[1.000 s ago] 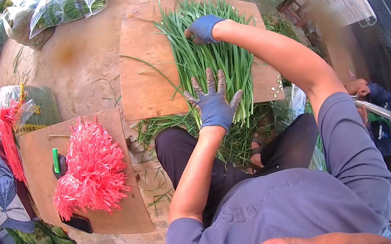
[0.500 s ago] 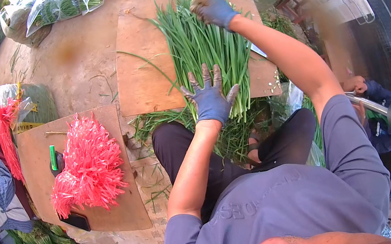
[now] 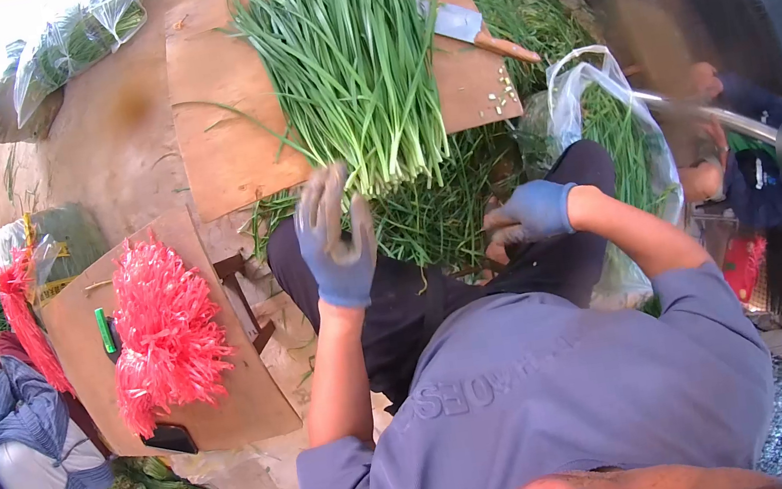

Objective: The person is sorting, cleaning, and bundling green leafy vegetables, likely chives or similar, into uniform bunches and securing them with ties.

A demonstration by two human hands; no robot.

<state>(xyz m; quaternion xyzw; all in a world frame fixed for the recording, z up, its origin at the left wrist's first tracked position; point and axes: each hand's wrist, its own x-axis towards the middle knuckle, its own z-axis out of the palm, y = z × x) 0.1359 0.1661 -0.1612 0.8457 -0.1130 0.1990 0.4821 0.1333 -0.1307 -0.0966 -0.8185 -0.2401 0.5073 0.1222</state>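
Note:
A thick pile of green chives point(image 3: 351, 58) lies on a brown board point(image 3: 219, 139), root ends toward me. My left hand point(image 3: 334, 238), in a blue glove, hangs blurred just off the pile's near end with fingers spread and nothing in it. My right hand point(image 3: 530, 214), also gloved, rests by my knee to the right of the pile, fingers loosely curled, holding nothing that I can see. A cleaver point(image 3: 470, 28) with a wooden handle lies on the board's right side.
A heap of pink plastic ties point(image 3: 164, 329) sits on a second board point(image 3: 234, 410) at the left with a green lighter point(image 3: 106, 330). Loose chives point(image 3: 447, 211) lie by my knees. An open bag of chives point(image 3: 611, 125) stands right. Another person point(image 3: 763, 163) sits at right.
Both hands have come off the chive pile. The right hand swept back from the far tips to my knee; the left lifted off the root ends. The cleaver is now uncovered.

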